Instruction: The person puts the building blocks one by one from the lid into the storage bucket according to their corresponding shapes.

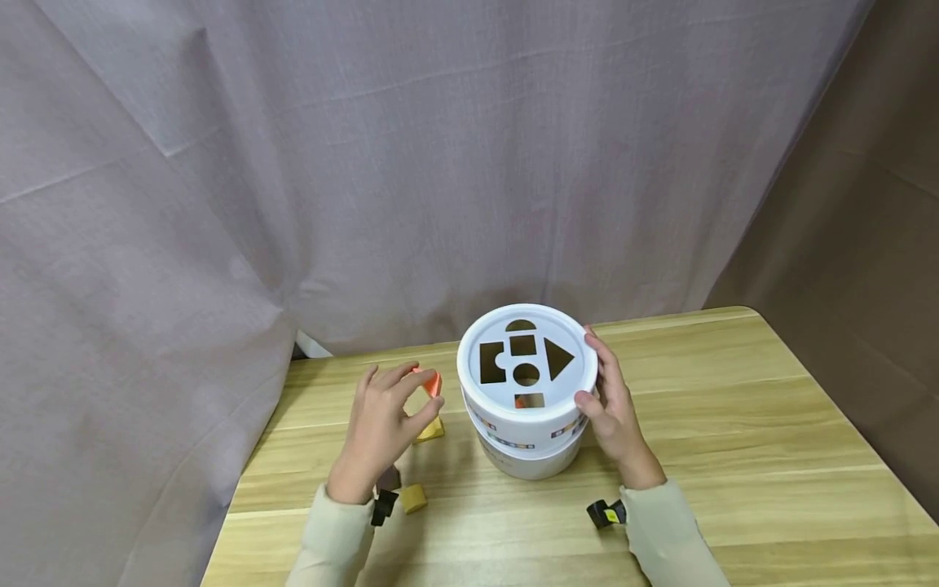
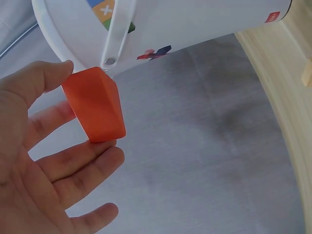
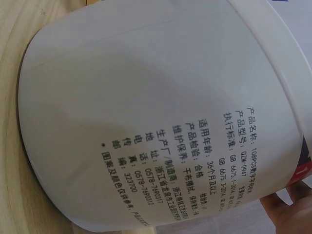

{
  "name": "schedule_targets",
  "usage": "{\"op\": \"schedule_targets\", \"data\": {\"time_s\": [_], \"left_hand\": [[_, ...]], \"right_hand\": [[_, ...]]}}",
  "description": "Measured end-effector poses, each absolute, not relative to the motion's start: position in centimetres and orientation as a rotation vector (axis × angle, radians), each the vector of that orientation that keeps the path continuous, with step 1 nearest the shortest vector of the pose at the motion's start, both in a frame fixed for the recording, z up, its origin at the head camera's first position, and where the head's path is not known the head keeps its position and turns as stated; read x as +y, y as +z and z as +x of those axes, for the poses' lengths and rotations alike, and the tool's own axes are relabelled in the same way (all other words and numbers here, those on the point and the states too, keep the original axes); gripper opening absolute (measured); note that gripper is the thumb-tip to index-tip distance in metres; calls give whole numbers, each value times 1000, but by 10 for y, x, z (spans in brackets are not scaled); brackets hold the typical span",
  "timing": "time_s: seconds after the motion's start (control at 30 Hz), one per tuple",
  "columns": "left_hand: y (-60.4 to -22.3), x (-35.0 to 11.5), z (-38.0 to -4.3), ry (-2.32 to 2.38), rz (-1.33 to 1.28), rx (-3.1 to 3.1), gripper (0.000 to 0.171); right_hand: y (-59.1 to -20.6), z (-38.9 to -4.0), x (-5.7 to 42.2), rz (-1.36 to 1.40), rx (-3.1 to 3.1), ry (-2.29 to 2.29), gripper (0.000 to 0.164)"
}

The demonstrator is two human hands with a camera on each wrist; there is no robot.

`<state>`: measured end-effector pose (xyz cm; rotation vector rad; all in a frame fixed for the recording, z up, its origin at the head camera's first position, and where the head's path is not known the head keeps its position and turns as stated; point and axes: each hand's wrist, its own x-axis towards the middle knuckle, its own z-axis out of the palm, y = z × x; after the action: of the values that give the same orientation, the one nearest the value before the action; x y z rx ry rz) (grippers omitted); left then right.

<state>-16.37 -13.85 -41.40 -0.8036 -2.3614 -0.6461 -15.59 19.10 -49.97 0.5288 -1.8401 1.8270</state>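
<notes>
A white bucket (image 1: 530,466) stands on the table, its white lid (image 1: 559,395) cut with several shaped holes, among them a triangle, a circle and a square. My right hand (image 1: 614,424) holds the bucket's right side at the lid rim, thumb toward me and fingers farther back. Left of the lid, my left hand (image 1: 376,430) pinches an orange block (image 2: 95,105) between thumb and fingers. That block has a flat face and slanted sides, and it is held apart from the lid holes. The right wrist view shows the printed bucket wall (image 3: 122,87) and a few fingertips at its rim.
On the wooden table (image 1: 734,424), a yellow block (image 1: 431,430) lies beyond my left wrist, partly hidden by the hand. Another yellow block (image 1: 414,498) and a dark block (image 1: 389,478) lie nearer me. A grey curtain (image 1: 440,163) hangs behind the table's back edge.
</notes>
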Motion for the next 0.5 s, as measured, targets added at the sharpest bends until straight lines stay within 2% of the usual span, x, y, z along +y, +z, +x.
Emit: {"op": "schedule_targets", "data": {"time_s": [0.5], "left_hand": [[-392, -133, -177, -625, -816, -2351, 27]], "right_hand": [[-499, -156, 192, 534, -1867, 1830, 76]]}}
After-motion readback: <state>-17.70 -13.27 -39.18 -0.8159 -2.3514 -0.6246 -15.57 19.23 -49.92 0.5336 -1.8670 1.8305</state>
